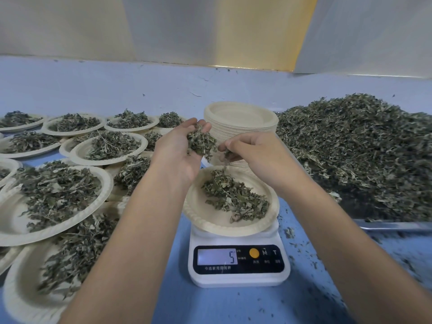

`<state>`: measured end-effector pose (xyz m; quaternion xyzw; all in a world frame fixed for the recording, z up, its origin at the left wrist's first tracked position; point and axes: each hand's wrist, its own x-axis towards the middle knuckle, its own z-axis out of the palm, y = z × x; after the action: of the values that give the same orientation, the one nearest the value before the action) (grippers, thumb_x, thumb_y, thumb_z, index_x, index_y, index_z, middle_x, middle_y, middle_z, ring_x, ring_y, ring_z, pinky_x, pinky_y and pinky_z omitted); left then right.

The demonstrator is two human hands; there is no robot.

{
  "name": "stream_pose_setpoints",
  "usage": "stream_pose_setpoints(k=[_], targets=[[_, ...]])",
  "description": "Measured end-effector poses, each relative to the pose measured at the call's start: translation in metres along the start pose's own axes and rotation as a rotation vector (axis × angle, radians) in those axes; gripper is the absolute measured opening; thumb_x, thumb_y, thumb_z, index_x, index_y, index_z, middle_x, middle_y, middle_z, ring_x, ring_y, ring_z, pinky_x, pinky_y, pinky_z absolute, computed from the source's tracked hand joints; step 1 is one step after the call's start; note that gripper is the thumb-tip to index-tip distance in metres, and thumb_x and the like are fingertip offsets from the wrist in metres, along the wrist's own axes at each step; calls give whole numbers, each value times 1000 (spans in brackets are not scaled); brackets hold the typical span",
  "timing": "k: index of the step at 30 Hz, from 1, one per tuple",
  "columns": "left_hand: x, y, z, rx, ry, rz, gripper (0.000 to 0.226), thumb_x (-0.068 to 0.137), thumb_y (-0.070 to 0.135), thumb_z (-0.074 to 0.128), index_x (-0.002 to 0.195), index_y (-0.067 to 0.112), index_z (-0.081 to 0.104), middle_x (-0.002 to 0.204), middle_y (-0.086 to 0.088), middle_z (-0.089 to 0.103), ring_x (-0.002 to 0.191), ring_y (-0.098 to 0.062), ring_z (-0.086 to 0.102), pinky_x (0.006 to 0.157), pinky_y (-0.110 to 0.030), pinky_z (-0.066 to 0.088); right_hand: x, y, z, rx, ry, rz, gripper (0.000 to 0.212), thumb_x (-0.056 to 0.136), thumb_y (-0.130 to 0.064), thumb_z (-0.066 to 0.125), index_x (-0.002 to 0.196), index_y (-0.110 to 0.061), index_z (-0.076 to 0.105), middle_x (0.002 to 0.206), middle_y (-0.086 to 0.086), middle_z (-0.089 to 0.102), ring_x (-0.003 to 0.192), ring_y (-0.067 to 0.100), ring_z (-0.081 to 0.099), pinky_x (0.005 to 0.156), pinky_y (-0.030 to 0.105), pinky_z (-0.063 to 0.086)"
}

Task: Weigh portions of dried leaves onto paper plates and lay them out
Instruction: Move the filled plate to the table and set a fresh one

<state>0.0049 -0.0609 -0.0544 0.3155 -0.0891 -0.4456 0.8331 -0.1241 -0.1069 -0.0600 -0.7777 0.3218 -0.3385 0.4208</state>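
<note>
Dried green leaves (236, 197) lie on the paper plate (198, 209) on the scale (238, 279), whose display (217, 256) seems to read 5. My left hand (180, 148) cups a spare clump (201, 142) above it. My right hand (252, 155) pinches a few leaves, fingers curled narrow. I'm topping up the portion; next I should sprinkle sparingly, watching the reading.

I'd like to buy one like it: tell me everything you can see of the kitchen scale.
The scale is small, white, plastic-looking, with rounded corners. Its dark front panel has a lit pale display reading 5, a round orange button, and M and T marks. It sits flat on the blue table, panel toward the person. A paper plate of dried leaves rests on top, hiding its platform. Neither the left hand nor the right hand touches it.
</note>
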Motion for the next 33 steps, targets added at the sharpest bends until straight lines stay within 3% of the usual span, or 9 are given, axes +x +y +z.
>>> stream_pose_setpoints(k=[3, 7, 13, 17, 19, 22, 24, 29, 33], targets=[[0, 0, 0, 5, 2, -7, 21, 98, -4, 36, 86, 2, 53, 79, -13, 59, 69, -19, 62, 67, -27, 55, -1, 0, -1, 44, -13, 5, 18, 91, -10, 58, 88, -7, 75, 74, 2, 72, 66, 2, 63, 58, 9, 48], [0, -1, 0, -4, -2, -15, 22, 97, -5, 36, 86, 1, 53, 79, -13, 60, 67, -19, 62, 72, -28, 54, -1, -1, 0, -8, -9, -5, 14, 88, -17, 63, 83, -13, 75, 80, -1, 74, 82, 10, 69, 81, 21, 51], [-3, -1, 2, -10, -22, -26, 22, 97, -6, 35, 87, -1, 54, 78, -14, 58, 67, -20, 60, 73, -28, 53, 1, 1, 1, -52, 35, -15, 20, 90, -28, 60, 78, -26, 76, 85, -12, 72, 88, 5, 64, 83, 21, 44], [-8, -4, 4, 130, -63, -71, 25, 95, -7, 35, 89, 0, 58, 97, -13, 65, 96, -23, 64, 75, -25, 51, 3, 3, 2, -38, 58, -23, 14, 88, -22, 61, 81, -26, 72, 69, -14, 66, 72, -2, 61, 72, 13, 44], [-12, -6, 5, 216, -103, -102, 26, 95, -6, 35, 91, 4, 59, 113, -10, 65, 109, -22, 61, 71, -23, 49, 4, 4, 1, -22, 60, -7, 15, 88, -21, 60, 81, -25, 72, 72, -10, 68, 74, 1, 63, 78, 21, 47], [-15, -6, 6, 308, -147, -113, 28, 95, -3, 35, 98, 9, 59, 115, -7, 64, 91, -14, 63, 56, -20, 51, 5, 4, 1, 2, 61, 19, 14, 88, -23, 61, 79, -23, 72, 78, -4, 70, 83, 9, 67, 89, 35, 50], [-15, -6, 6, 339, -151, -101, 28, 95, -2, 37, 101, 10, 61, 113, -5, 66, 80, -12, 63, 51, -17, 51, 4, 4, 1, 37, 44, 36, 14, 88, -29, 62, 81, -21, 72, 83, -4, 72, 81, 9, 69, 90, 37, 53], [-14, -12, 5, 459, -129, -63, 27, 95, 6, 42, 106, 12, 67, 108, -4, 69, 95, -22, 65, 82, -34, 54, 3, 1, 3, 206, -56, 82, 18, 86, -31, 67, 94, -14, 69, 85, -8, 68, 70, 0, 66, 71, 24, 59], [-15, -16, 7, 583, -137, -35, 26, 95, 11, 44, 99, 18, 69, 106, -6, 68, 98, -23, 65, 89, -39, 52, 3, 2, 4, 316, -94, 127, 17, 84, -23, 71, 96, -13, 65, 80, -5, 70, 67, 3, 66, 63, 20, 58]])
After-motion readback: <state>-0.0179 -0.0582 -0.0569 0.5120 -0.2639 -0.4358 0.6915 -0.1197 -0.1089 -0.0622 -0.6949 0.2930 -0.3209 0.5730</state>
